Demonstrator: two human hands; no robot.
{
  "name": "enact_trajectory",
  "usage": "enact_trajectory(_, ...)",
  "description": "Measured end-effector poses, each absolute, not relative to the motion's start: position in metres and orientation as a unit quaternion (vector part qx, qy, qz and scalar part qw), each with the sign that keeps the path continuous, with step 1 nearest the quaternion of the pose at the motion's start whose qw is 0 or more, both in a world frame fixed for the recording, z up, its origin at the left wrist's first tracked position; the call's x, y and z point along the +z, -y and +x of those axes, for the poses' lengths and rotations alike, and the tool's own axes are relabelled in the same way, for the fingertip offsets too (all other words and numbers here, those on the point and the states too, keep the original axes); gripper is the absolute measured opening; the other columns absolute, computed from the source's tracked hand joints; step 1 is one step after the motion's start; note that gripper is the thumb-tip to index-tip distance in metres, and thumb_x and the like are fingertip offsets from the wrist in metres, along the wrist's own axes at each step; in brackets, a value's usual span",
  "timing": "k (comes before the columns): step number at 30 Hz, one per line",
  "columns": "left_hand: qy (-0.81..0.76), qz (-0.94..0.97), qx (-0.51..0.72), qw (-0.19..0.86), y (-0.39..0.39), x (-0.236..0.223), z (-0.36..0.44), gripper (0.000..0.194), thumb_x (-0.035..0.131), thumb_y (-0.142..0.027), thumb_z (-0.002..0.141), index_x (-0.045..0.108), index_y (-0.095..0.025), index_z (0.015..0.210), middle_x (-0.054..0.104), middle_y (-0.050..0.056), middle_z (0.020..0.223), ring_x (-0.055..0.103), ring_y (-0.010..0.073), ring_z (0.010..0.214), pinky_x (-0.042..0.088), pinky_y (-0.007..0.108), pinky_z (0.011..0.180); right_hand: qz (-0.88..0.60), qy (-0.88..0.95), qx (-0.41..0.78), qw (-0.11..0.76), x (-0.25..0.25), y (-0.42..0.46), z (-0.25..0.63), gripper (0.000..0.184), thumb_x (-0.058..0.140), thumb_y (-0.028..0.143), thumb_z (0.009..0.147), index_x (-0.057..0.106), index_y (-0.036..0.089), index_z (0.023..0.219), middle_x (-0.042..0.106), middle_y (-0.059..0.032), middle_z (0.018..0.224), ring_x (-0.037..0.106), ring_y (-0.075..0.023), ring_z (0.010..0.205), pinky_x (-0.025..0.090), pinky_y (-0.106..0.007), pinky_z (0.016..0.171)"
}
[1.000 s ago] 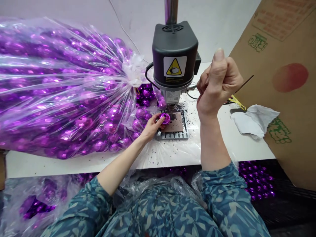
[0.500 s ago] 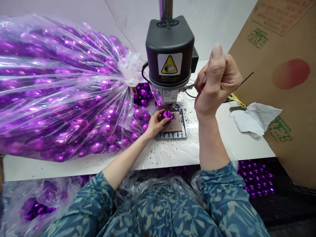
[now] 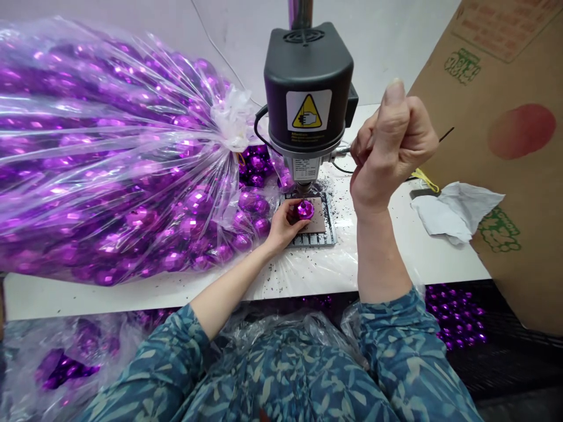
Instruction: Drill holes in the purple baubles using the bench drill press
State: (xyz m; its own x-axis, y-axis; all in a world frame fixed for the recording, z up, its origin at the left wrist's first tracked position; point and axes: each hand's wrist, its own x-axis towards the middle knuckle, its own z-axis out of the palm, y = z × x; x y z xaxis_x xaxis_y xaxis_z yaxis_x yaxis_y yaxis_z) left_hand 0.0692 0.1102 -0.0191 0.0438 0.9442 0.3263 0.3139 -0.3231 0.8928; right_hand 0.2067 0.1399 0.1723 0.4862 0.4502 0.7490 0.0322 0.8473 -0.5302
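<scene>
A white label [image 3: 325, 102] on the black machine head [image 3: 308, 64] bears a yellow warning triangle [image 3: 308, 112] picturing a hand. Print under it and on the silver plate [image 3: 305, 169] below is too small to read; green lettering [image 3: 463, 66] and red lettering [image 3: 510, 26] on the right-hand carton [image 3: 523, 187] are illegible.

2 bare forearms [image 3: 377, 255] reach forward; right hand [image 3: 391, 149] fisted, left hand [image 3: 282, 225] curled lower.

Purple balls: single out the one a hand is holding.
The ball in the left hand, over the brown board beneath the black machine; the others, like those in the clear bag, are unheld.
</scene>
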Motion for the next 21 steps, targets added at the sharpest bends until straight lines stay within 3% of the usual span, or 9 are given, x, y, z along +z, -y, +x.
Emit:
enact_trajectory(4, -0.475, 0.654, 0.501, 0.31, -0.111, -0.023, 0.069, 0.054, 0.087, -0.025, 0.078, 0.063, -0.021, 0.126, 0.073, 0.005, 0.102, 0.069, 0.0174, 0.084, 0.058, 0.03, 0.075, -0.262, 0.487, 0.112, 0.825, 0.169, -0.133, 0.206, 0.062, 0.053, 0.072, 0.085, 0.027, 0.023, 0.057, 0.03, 0.0086, 0.046, 0.028, -0.002, 0.038, 0.028, -0.027, 0.044)
enact_trajectory(7, -0.469, 0.654, 0.506, 0.31, -0.113, -0.025, 0.069, 0.055, 0.088, -0.029, 0.079, 0.063, -0.021, 0.126, 0.073, 0.006, 0.104, 0.068, 0.0172, 0.085, 0.057, 0.03, 0.076, -0.26, 0.484, 0.104, 0.829, 0.161, -0.128, 0.206, 0.061, 0.057, 0.062, 0.091, 0.024, 0.023, 0.057, 0.026, 0.0077, 0.045, 0.026, -0.0034, 0.039, 0.023, -0.029, 0.044)
enact_trajectory(12, -0.472, 0.647, 0.505, 0.322, -0.112, -0.024, 0.069, 0.054, 0.088, -0.031, 0.078, 0.064, -0.021, 0.126, 0.073, 0.008, 0.11, 0.068, 0.0184, 0.089, 0.057, 0.031, 0.079, -0.203, 0.476, 0.103, 0.849, 0.145, -0.126, 0.207, 0.06, 0.061, 0.044, 0.094, 0.024, 0.018, 0.055, 0.024, 0.0064, 0.045, 0.025, -0.0016, 0.04, 0.018, -0.026, 0.045)
enact_trajectory(21, -0.486, 0.636, 0.499, 0.332, -0.11, -0.024, 0.07, 0.055, 0.087, -0.028, 0.078, 0.064, -0.02, 0.127, 0.073, 0.007, 0.11, 0.067, 0.0177, 0.087, 0.056, 0.03, 0.078, -0.13, 0.476, 0.091, 0.865, 0.131, -0.132, 0.207, 0.058, 0.061, 0.036, 0.094, 0.026, 0.016, 0.052, 0.021, 0.0058, 0.046, 0.028, -0.0004, 0.039, 0.018, -0.022, 0.044)
